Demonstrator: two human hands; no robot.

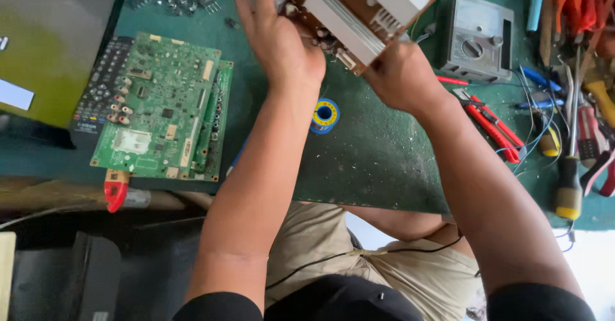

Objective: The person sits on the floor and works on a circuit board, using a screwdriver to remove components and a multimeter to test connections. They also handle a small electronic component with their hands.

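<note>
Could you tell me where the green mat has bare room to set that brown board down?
Bare green mat lies between the solder spool and red pliers. The right edge is crowded with screwdrivers; the green circuit board fills the left.

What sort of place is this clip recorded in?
Likely an electronics repair bench: both hands hold a brown circuit board, with a green circuit board, an analog multimeter and a solder spool nearby.

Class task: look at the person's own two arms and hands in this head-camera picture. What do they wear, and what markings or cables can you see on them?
The left hand and right hand are bare: no gloves, rings or watch show. Both forearms are uncovered up to short black sleeves at the bottom edge. No markings show. A thin black cable runs across the lap below the arms.
</note>
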